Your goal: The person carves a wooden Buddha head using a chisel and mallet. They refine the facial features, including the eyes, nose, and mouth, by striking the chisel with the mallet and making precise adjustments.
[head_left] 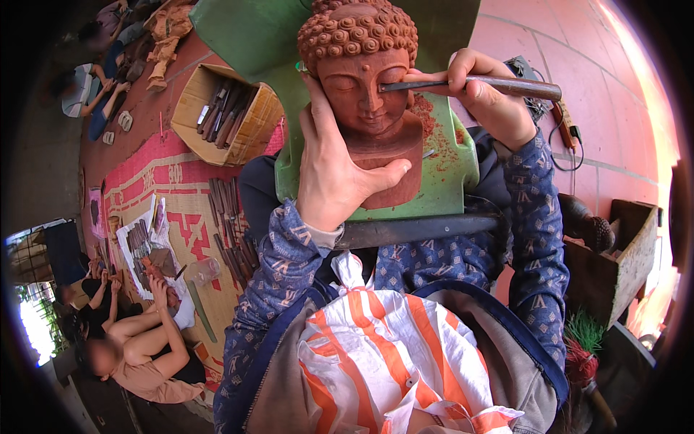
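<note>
A reddish-brown wooden Buddha bust (361, 87) with curled hair lies face up on a green plastic chair (296, 163) in front of me. My left hand (332, 163) is spread along its cheek and chest, fingers by the side of the head and thumb apart over the base. In my right hand (486, 92) is a carving chisel (513, 85) with a dark wooden handle. Its narrow metal blade reaches the side of the bust's nose. Reddish wood shavings (434, 134) lie on the chair beside the bust.
A cardboard box (204, 148) of tools stands to the left. Several chisels (230, 239) lie on a patterned mat (144, 186). Other people (155, 354) sit at the left. A wooden crate (623, 271) and a brush with green bristles (584, 333) are at the right.
</note>
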### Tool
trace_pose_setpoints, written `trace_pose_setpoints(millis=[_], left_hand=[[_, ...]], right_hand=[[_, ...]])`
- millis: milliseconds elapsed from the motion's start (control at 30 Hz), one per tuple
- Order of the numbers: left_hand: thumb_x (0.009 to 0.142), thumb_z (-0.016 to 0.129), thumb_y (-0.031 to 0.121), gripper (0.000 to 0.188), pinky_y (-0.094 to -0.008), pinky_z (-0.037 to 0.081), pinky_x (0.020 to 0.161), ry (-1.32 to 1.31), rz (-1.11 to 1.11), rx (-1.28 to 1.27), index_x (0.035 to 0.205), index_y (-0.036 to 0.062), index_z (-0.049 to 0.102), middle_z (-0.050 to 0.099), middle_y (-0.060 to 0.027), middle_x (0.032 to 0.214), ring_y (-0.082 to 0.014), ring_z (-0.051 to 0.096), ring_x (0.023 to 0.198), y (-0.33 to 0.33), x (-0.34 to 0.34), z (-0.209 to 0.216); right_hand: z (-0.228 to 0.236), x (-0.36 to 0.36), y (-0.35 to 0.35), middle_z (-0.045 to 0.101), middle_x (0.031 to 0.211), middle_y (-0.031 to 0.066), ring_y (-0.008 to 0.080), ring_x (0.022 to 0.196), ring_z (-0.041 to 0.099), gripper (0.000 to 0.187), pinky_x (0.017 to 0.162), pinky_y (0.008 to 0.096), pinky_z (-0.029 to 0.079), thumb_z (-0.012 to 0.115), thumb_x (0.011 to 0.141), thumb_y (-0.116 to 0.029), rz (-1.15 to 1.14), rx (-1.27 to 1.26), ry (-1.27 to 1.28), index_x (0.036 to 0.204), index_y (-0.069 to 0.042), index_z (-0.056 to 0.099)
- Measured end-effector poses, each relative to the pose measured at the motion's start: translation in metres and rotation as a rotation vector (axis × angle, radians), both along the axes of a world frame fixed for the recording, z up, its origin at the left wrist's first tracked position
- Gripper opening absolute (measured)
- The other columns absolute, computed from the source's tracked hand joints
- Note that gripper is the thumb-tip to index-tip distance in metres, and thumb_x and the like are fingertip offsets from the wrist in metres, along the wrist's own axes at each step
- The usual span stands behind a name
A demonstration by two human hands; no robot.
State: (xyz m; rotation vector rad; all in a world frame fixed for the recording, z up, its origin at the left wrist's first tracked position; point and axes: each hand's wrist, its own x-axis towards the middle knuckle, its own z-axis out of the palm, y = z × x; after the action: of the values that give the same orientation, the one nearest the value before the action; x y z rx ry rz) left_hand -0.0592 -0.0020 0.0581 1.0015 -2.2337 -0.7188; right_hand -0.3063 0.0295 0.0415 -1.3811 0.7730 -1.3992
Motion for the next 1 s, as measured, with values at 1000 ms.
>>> trace_pose_setpoints(millis=[1000], left_hand=[[0.046, 0.085, 0.029, 0.135, -0.0425, 0.047, 0.084, 0.128, 0.052, 0.032, 0.142, -0.0109, -0.001, 0.04, -0.0305, 0.11, -0.0428, 0.053, 0.091, 0.0, -0.009, -0.012]], right_hand=[[-0.004, -0.002, 0.028, 0.049, 0.127, 0.0337, 0.0448, 0.129, 0.039, 0.036, 0.11, 0.053, 0.023, 0.053, 0.094, -0.04, -0.219, -0.11, 0.258, 0.086, -0.008, 0.04]])
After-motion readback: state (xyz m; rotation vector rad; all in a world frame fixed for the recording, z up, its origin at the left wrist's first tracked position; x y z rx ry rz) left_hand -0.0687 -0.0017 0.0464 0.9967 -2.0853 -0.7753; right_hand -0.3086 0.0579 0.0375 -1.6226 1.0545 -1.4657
